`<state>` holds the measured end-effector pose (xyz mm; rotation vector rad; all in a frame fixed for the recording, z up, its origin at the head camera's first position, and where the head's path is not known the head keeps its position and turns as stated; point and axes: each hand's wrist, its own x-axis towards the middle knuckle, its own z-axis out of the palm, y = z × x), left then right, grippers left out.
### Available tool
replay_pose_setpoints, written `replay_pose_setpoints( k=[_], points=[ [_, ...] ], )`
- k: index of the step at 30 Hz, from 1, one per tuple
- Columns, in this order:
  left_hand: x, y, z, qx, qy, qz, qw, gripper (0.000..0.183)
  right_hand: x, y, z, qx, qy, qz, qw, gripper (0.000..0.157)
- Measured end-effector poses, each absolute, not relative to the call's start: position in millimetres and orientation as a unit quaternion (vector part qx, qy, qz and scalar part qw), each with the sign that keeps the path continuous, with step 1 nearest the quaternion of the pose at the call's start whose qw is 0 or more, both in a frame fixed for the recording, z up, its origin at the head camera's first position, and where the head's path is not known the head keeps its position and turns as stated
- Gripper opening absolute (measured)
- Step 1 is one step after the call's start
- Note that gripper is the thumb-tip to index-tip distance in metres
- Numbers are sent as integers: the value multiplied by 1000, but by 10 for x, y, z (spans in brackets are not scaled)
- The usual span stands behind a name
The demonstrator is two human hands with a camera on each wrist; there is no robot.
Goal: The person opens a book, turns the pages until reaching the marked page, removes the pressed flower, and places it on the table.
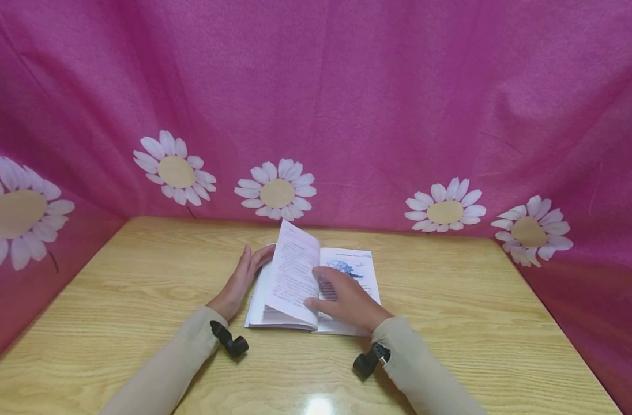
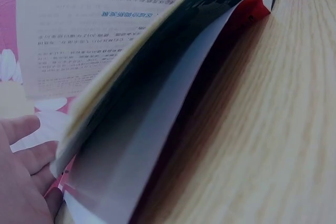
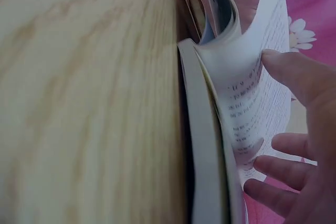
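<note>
An open book (image 1: pixel 365 265) lies on the table, with printed text and a blue picture on its right page. One leaf (image 1: pixel 295 271) stands raised and tilts over the left half. At the left edge of the book, my left hand (image 1: pixel 238 285) touches the page block with extended fingers, seen close in the left wrist view against the lifted pages (image 2: pixel 121 145). My right hand (image 1: pixel 349 300) reaches over the right page. In the right wrist view its thumb (image 3: pixel 286 66) touches the raised leaf, and the other fingers (image 3: pixel 283 169) are spread beside the sheet.
The wooden table (image 1: pixel 477 323) surrounds the book on all sides. A pink curtain (image 1: pixel 347 104) printed with white daisies hangs behind and along both sides. Small black cameras (image 1: pixel 235 346) are strapped to both sleeved wrists.
</note>
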<state>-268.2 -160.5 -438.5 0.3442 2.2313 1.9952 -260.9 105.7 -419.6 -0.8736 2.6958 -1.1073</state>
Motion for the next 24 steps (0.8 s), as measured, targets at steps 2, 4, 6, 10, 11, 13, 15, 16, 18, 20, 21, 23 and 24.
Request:
replay_pose_setpoints(
  k=[2,4,6,10,11,13,15,16,18,20,21,23,24],
  points=[
    [-2688,-1602,-4386,107,738,663,66,82,-2600,1048,-4208,-293,885,-358,50,76],
    [-2692,-1599,-4392,97,736,667,69,84,-2597,1038,-4222,-300,885,-351,50,77],
    [-2694,-1594,-4399,93,734,669,69,85,-2588,1032,-4227,-306,886,-344,48,77],
    [-2700,-1579,-4411,99,731,673,61,85,-2579,1027,-4233,-316,889,-328,41,74],
    [-2703,-1575,-4414,99,730,673,59,84,-2576,1028,-4234,-318,891,-322,40,74],
    [-2702,-1565,-4405,99,730,674,55,83,-2571,1026,-4235,-322,894,-309,38,71],
    [-2701,-1559,-4403,97,731,673,54,82,-2561,1024,-4233,-325,898,-296,38,69],
    [-2699,-1557,-4399,98,732,673,53,82,-2555,1023,-4232,-325,900,-288,39,69],
    [-2694,-1554,-4394,98,733,671,52,81,-2545,1017,-4232,-327,903,-275,40,68],
    [-2694,-1553,-4398,96,735,669,52,78,-2538,1011,-4233,-333,905,-264,39,67],
    [-2696,-1553,-4400,96,735,670,52,76,-2535,1008,-4233,-335,906,-257,38,67],
    [-2697,-1552,-4400,89,740,664,55,72,-2532,1002,-4235,-340,906,-249,36,66],
    [-2700,-1550,-4405,84,744,660,59,69,-2530,999,-4236,-341,907,-244,35,65]
  ],
)
